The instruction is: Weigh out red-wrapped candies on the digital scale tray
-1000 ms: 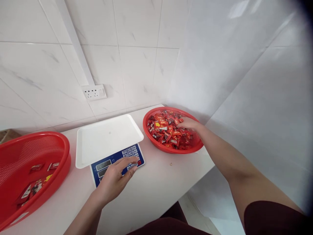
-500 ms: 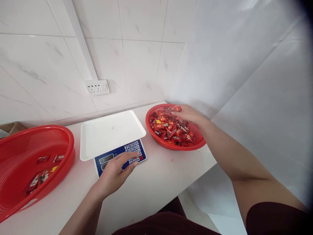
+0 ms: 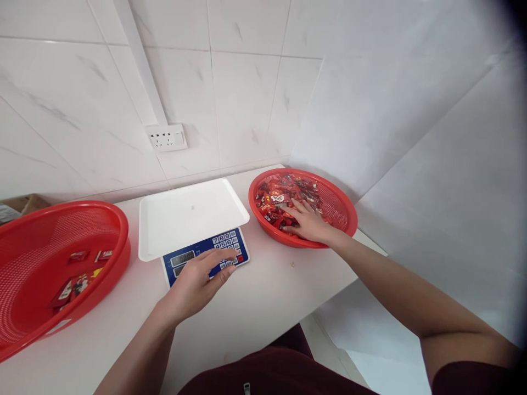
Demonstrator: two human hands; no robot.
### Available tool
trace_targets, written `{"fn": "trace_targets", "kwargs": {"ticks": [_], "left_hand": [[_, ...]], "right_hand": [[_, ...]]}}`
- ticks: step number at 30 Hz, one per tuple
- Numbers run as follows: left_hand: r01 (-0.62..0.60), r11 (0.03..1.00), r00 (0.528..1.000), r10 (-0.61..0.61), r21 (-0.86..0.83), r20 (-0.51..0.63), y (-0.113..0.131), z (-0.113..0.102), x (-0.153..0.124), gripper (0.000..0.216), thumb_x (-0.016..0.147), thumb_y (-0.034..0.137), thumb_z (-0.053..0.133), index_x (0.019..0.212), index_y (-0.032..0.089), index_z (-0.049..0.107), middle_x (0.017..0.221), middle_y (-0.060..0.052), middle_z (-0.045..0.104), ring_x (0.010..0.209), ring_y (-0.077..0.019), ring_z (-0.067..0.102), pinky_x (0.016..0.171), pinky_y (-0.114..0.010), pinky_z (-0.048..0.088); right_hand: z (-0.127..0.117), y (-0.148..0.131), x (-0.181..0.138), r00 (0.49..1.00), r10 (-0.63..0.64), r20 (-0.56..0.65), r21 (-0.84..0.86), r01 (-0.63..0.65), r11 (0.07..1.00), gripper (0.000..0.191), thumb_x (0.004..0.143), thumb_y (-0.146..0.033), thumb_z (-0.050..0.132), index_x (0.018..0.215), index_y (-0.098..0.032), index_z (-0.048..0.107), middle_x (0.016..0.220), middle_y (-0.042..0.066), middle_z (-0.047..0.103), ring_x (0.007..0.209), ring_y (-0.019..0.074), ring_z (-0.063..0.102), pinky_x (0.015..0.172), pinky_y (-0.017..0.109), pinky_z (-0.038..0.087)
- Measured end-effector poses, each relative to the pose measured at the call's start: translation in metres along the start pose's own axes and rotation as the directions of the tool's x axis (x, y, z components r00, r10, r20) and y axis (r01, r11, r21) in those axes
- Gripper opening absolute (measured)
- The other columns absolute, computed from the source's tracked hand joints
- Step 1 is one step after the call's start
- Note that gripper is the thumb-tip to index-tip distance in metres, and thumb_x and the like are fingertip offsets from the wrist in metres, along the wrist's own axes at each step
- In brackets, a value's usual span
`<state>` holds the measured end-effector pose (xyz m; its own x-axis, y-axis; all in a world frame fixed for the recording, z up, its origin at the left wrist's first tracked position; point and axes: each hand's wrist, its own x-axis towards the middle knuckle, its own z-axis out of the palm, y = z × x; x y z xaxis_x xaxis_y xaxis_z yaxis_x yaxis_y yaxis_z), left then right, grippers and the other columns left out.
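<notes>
My right hand (image 3: 308, 222) reaches into the right red basket (image 3: 346, 211), fingers spread over a heap of small red wrapped packets (image 3: 274, 200); nothing is gripped in it. My left hand (image 3: 206, 277) lies over the keypad of a blue digital scale (image 3: 203, 247), fingers stretched out and apart, hiding some keys and part of the display. On top of the scale sits a bare white weighing tray (image 3: 191, 216).
At the left stands another red basket (image 3: 121, 230) with several packets (image 3: 80, 282) at its bottom. A cardboard box (image 3: 28, 204) is behind it. A socket (image 3: 167, 137) is on the tiled wall. A tiny crumb (image 3: 292, 265) lies on the white table (image 3: 263, 296).
My right hand has come from the far side of the right basket towards its near side, and its fingers have spread over the packets. My left hand stays over the keypad.
</notes>
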<state>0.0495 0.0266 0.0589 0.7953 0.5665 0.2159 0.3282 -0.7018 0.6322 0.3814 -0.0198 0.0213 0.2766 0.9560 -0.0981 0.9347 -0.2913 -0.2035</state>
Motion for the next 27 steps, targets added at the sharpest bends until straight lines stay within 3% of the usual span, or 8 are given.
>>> {"fn": "trace_targets", "kwargs": {"ticks": [5,8,12,16,22,24,27], "left_hand": [[-0.009,1.000,0.999,0.009,-0.005,0.036,-0.001,0.001,0.001,0.029,0.090,0.038,0.042,0.111,0.026,0.058,0.113,-0.003,0.064,0.102,-0.0196,0.061,0.086,-0.031,0.050],[-0.005,1.000,0.999,0.005,-0.008,0.034,-0.003,0.000,0.001,0.032,0.090,0.040,0.041,0.112,0.025,0.058,0.113,-0.005,0.065,0.102,-0.0208,0.061,0.087,-0.033,0.050],[0.023,1.000,1.000,-0.023,-0.017,0.015,-0.006,-0.001,0.001,0.032,0.090,0.041,0.041,0.111,0.025,0.059,0.112,-0.005,0.065,0.100,-0.0211,0.061,0.084,-0.033,0.051],[0.042,0.999,0.999,-0.042,-0.030,0.002,-0.008,0.000,0.002,0.030,0.089,0.041,0.043,0.110,0.026,0.059,0.111,-0.004,0.066,0.101,-0.0207,0.061,0.082,-0.030,0.052],[0.058,0.996,0.998,-0.058,-0.074,0.001,-0.009,0.000,0.003,0.027,0.089,0.038,0.045,0.107,0.026,0.060,0.112,-0.003,0.065,0.102,-0.0202,0.060,0.084,-0.030,0.051],[0.083,0.989,0.996,-0.087,-0.126,-0.024,-0.010,0.000,0.003,0.026,0.088,0.038,0.047,0.106,0.025,0.060,0.111,-0.003,0.065,0.102,-0.0200,0.060,0.087,-0.032,0.050],[0.134,0.938,0.983,-0.167,-0.319,-0.079,-0.011,0.000,0.006,0.030,0.086,0.040,0.050,0.112,0.024,0.056,0.113,-0.005,0.063,0.104,-0.0197,0.059,0.088,-0.034,0.050]], "right_hand": [[0.002,0.010,0.010,0.995,-0.055,-0.081,-0.088,0.048,0.995,0.038,0.087,-0.037,0.045,0.124,-0.030,0.052,0.140,0.010,0.036,0.122,0.0373,0.039,0.092,0.053,0.038],[-0.009,0.026,0.016,0.987,-0.098,-0.124,-0.056,0.092,0.994,0.037,0.082,-0.019,0.046,0.115,-0.026,0.058,0.126,0.009,0.051,0.109,0.0305,0.051,0.088,0.043,0.043],[-0.026,0.047,0.019,0.960,0.019,-0.281,0.135,0.020,0.991,0.039,0.074,-0.010,0.044,0.106,-0.025,0.060,0.112,0.004,0.061,0.097,0.0261,0.058,0.084,0.038,0.046],[-0.038,0.053,0.020,0.917,0.184,-0.355,0.419,-0.020,0.908,0.031,0.071,-0.011,0.045,0.095,-0.022,0.061,0.103,0.003,0.066,0.092,0.0271,0.061,0.080,0.040,0.048],[-0.051,0.032,0.029,0.920,0.338,-0.196,0.763,-0.073,0.642,0.026,0.077,-0.022,0.051,0.102,-0.024,0.058,0.092,0.005,0.069,0.078,0.0275,0.066,0.064,0.042,0.054],[-0.057,0.016,0.035,0.938,0.297,-0.181,0.800,-0.036,0.599,0.023,0.077,-0.027,0.055,0.099,-0.024,0.059,0.091,0.005,0.069,0.080,0.0270,0.066,0.066,0.041,0.054],[-0.067,-0.024,0.044,0.967,0.168,-0.191,0.791,0.051,0.609,0.019,0.075,-0.036,0.060,0.089,-0.023,0.060,0.087,0.004,0.069,0.083,0.0257,0.065,0.072,0.039,0.053]]}}
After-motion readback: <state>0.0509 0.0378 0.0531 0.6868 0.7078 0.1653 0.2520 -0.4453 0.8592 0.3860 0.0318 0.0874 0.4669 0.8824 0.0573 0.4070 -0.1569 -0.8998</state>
